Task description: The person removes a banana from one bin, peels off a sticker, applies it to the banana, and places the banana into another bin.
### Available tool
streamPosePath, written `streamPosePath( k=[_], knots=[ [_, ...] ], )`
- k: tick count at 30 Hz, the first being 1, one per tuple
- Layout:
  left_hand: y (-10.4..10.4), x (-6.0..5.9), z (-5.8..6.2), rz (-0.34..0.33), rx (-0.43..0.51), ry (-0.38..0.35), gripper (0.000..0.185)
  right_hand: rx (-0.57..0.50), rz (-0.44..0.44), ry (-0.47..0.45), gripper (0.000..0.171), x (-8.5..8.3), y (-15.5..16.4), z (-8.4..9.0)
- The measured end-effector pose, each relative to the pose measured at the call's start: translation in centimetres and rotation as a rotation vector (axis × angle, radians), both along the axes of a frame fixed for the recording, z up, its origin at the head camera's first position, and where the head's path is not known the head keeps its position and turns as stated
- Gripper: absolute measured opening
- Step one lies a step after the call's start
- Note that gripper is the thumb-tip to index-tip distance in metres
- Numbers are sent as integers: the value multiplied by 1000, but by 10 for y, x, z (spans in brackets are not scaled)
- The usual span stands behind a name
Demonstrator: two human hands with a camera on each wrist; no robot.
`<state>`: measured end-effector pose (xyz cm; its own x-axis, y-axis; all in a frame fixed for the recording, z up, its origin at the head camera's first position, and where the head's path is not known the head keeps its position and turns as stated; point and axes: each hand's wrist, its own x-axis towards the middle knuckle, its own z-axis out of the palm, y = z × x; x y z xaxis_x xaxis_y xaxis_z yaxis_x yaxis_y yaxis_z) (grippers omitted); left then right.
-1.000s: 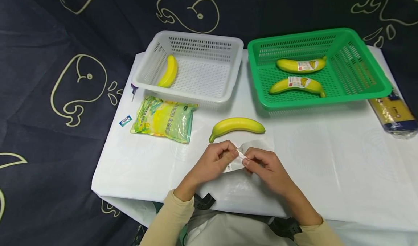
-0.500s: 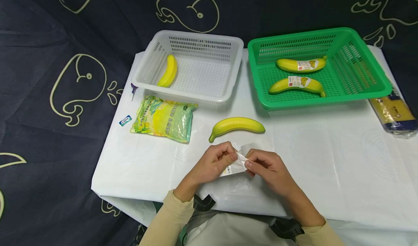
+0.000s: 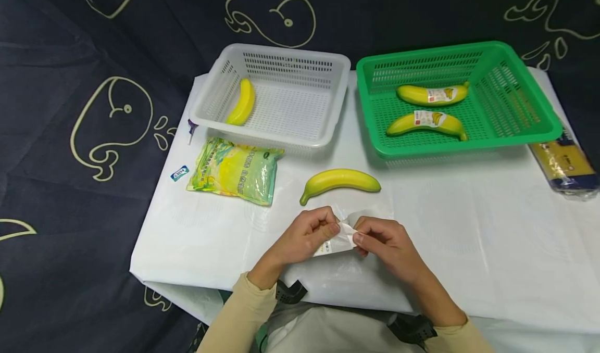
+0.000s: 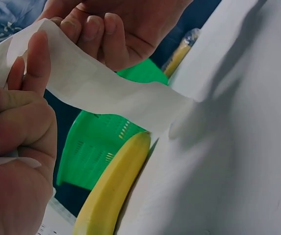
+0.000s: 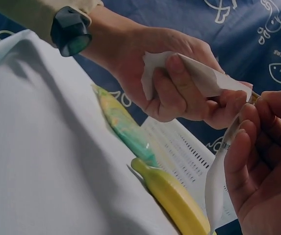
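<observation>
White table covering [image 3: 469,228] carries both hands at its near edge, left hand [image 3: 307,235] and right hand [image 3: 384,241] each pinching one white paper strip [image 3: 338,241] between them, loose banana [image 3: 339,180] just beyond the fingertips.

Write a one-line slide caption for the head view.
Both hands pinch a white label strip near a loose banana and two baskets holding bananas.

No text can be read anywhere. The two yellow bananas in the green plastic basket [image 3: 515,61] carry white stickers [image 3: 425,117] w/ a banana pic; print too small. The green-yellow flat packet [image 3: 234,171] and the small blue-white tag [image 3: 180,173] have print, illegible. The white sticker strip [image 3: 335,243]: marks blurred.
</observation>
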<state>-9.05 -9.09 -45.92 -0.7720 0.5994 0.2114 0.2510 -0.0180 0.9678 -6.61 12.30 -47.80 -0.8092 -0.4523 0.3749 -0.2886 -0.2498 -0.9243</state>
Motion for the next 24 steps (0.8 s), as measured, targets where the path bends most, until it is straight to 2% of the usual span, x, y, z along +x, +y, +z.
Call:
streamPosePath(
  k=[4, 24],
  knots=[
    [-1, -3, -16, -15, 4, -15, 19, -1, -21, -2, 27, 1, 1, -1],
    [-4, -2, -18, -35, 3, -5, 22, -24, -24, -30, 26, 4, 4, 1]
  ],
)
